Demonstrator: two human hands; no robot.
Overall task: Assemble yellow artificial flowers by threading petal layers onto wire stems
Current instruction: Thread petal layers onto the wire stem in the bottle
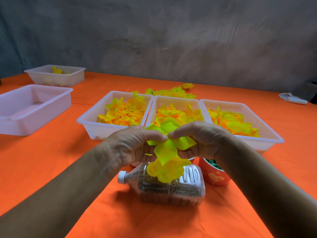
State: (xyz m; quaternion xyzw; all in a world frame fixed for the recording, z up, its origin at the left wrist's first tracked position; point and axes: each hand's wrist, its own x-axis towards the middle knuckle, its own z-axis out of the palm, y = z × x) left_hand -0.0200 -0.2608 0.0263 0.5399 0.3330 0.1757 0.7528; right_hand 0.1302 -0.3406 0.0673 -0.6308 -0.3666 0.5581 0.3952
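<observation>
Three white trays are sitting side by side ahead of you on the orange table (51, 169): the left tray (89, 121), the middle tray (176, 100) and the right tray (267, 133), each holding loose yellow and orange petals. Behind them finished yellow flowers (173, 92) are lying in a heap. Off to your left an empty tray (34, 107) is standing, with a farther tray (56, 78) beyond it. Directly under your hands a clear bottle (168, 188) with a white cap is lying on its side, and an orange cup (214, 177) holding green pieces is standing just beside it.

You are holding the yellow petal layers (167, 155) above the bottle, in front of the middle tray. Your left hand (135, 143) and right hand (200, 136) are meeting thumb to thumb, both pinching the petals, with more layers hanging down below. Any wire stem is hidden by the petals.
</observation>
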